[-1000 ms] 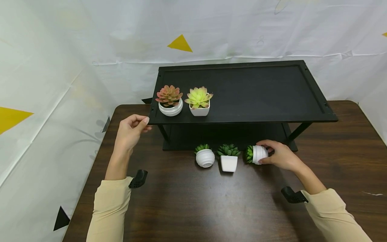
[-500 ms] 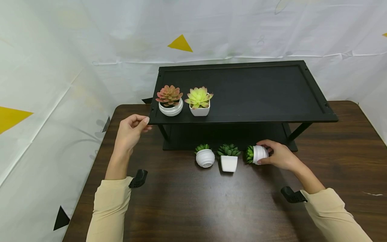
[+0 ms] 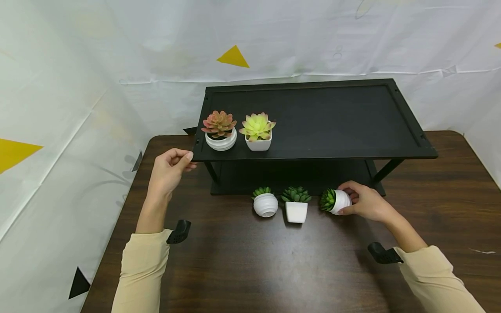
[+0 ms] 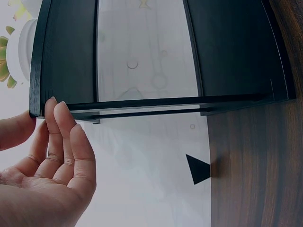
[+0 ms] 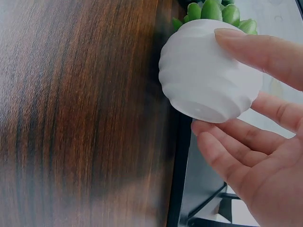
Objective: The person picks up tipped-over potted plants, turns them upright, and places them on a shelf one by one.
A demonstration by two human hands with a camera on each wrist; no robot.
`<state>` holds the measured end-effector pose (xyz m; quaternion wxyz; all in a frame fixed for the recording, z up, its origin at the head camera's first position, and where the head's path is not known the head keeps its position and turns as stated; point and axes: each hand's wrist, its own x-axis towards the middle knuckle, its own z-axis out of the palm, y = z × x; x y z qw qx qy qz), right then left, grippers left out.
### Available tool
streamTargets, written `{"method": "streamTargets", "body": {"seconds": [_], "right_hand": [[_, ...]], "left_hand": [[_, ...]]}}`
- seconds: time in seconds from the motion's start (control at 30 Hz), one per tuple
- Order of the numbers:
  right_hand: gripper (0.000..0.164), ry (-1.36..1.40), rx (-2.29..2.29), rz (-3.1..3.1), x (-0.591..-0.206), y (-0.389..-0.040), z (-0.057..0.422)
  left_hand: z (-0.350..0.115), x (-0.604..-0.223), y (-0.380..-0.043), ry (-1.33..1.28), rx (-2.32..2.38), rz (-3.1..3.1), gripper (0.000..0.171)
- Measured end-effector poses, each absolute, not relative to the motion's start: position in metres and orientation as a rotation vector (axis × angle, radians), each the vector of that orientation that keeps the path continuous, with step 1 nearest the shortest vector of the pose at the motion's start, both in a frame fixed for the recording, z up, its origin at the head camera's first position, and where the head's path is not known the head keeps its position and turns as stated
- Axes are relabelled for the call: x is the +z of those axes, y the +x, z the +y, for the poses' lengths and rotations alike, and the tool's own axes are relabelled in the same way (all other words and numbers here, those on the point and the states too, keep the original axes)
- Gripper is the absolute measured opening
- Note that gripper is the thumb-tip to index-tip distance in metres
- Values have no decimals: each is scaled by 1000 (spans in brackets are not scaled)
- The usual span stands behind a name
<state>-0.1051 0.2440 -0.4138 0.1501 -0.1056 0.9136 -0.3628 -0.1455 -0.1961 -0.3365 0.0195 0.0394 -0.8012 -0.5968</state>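
A square pot (image 3: 296, 212) and round pot (image 3: 266, 205) sit at nine o'clock from the ribbed pot (image 3: 341, 202) the right grip (image 3: 366, 201) pinches before the black shelf (image 3: 332, 119); a red succulent (image 3: 219, 123) and lime succulent (image 3: 257, 126) top it at ten, the left grip (image 3: 167, 172) pinching its eight-o'clock corner. Sheeting (image 3: 297, 43) hangs beyond the woodgrained bench (image 3: 270, 265).

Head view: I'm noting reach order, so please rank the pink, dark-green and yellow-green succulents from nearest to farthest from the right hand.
1. Dark-green succulent: left of the right hand, middle of the front row.
2. Yellow-green succulent: farther left, on top of the black shelf.
3. Pink succulent: farthest left, also on top.
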Motion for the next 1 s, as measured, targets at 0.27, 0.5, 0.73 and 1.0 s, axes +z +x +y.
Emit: {"method": "streamTargets", "body": {"seconds": [0.27, 0.5, 0.73, 1.0], "right_hand": [[62, -304, -1051, 2582, -414, -105, 248], [61, -295, -1088, 2523, -412, -104, 250], [62, -281, -1160, 2451, -413, -103, 254], [64, -295, -1172, 2441, -417, -101, 260]], "left_hand": [[-196, -336, -146, 121, -1842, -2496, 23], [-197, -337, -146, 127, -1836, -2508, 24], [-196, -336, -145, 125, -1841, -2510, 24], [-197, -336, -145, 120, -1839, -2516, 25]]}}
